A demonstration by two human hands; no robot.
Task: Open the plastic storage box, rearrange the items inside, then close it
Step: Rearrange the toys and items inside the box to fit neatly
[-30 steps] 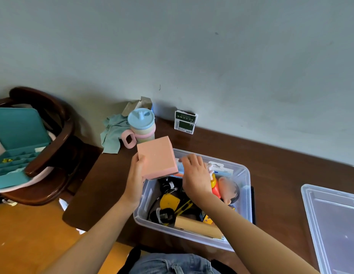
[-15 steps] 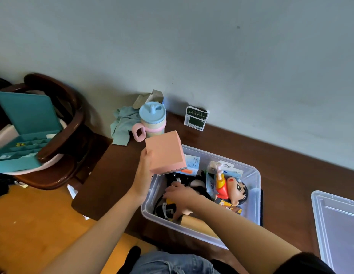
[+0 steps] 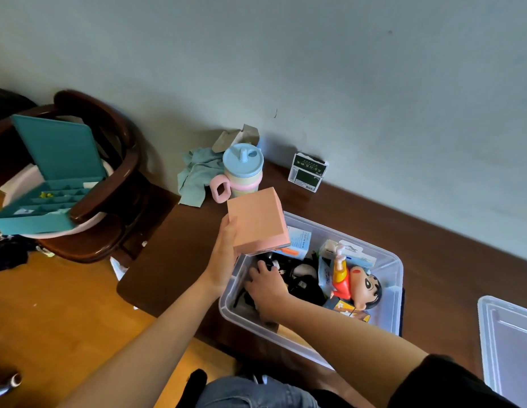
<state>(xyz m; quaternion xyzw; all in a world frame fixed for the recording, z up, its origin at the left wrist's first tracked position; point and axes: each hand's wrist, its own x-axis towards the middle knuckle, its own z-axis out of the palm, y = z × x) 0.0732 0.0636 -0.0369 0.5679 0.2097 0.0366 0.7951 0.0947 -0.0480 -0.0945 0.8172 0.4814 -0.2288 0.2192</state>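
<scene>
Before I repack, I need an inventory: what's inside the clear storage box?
Inside the storage box: a cartoon figure, white packets, black items, and the right hand reaching in. Whatever lies under the hand, forearm and pink block is covered.

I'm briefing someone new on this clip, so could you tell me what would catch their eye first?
Probably the pink box, held by the left hand above the clear storage box. Next, the cartoon figure lying at the box's right side, while the right hand reaches among dark items inside.
</scene>
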